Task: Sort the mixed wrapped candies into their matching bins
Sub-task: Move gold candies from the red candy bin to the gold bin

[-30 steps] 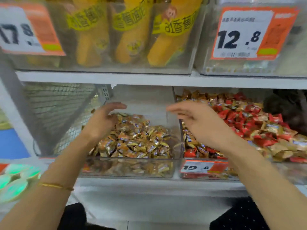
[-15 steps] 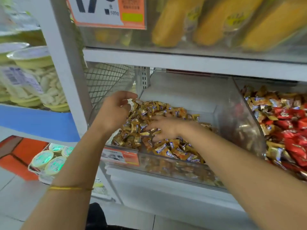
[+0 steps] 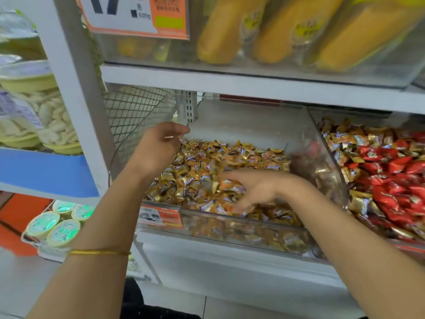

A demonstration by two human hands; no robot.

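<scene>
Hands apart, both at the gold-candy bin.
Left hand [image 3: 158, 146] grips the bin's [image 3: 241, 236] left wall, likely to steady it; right hand [image 3: 255, 189], fingers spread, touches candies [image 3: 207, 157] near the front edge, probably hunting strays.

Single head-worn wide-angle view; taken from above and in front of the clear candy bin [image 3: 241, 231], facing forward and down onto it; close in, bin filling the centre, left forearm [image 3: 92, 226] and right forearm [image 3: 345, 238] entering from the lower edge toward the bin; slightly rolled, shelf board [image 3: 253, 86] just above the bin sloping down rightward; white upright [image 3: 76, 100] left of the bin, neighbouring bin [image 3: 411, 246] just beside on the right, floor [image 3: 253, 307] below.
</scene>
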